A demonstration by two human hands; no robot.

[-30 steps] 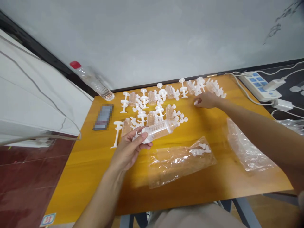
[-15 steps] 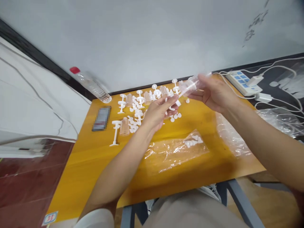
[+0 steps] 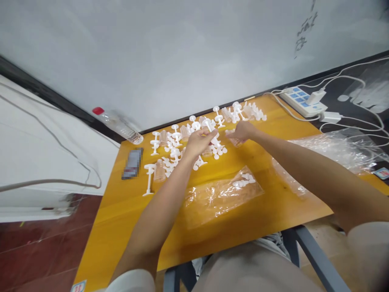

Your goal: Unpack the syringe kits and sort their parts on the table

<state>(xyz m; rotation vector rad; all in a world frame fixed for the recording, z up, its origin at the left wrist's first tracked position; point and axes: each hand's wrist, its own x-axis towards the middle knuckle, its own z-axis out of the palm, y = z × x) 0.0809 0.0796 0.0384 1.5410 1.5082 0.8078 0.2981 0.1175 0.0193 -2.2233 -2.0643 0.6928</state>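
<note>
My left hand point(image 3: 198, 142) is closed on a white plunger-like plastic piece point(image 3: 208, 124), whose round end sticks up past the fingers. To its right, my right hand point(image 3: 244, 130) has its fingers around a clear ribbed plastic cylinder point(image 3: 236, 140), low over the table. Part of the cylinder is hidden by the fingers. Around both hands lie clusters of small white plastic parts point(image 3: 219, 151), more white plungers point(image 3: 148, 178) and clear cylinders point(image 3: 159, 170).
A clear plastic bag point(image 3: 212, 198) with a few white pieces lies near me on the yellow table point(image 3: 243, 227). A phone point(image 3: 133, 163) and a red-capped water bottle point(image 3: 120, 127) are at left. At right are a power strip point(image 3: 304, 101), cables and crumpled plastic bags point(image 3: 331, 150).
My right hand has moved down and left, bringing the clear cylinder from mid-air to just over the table. My left hand stays close by with the white piece. The view has shifted slightly.
</note>
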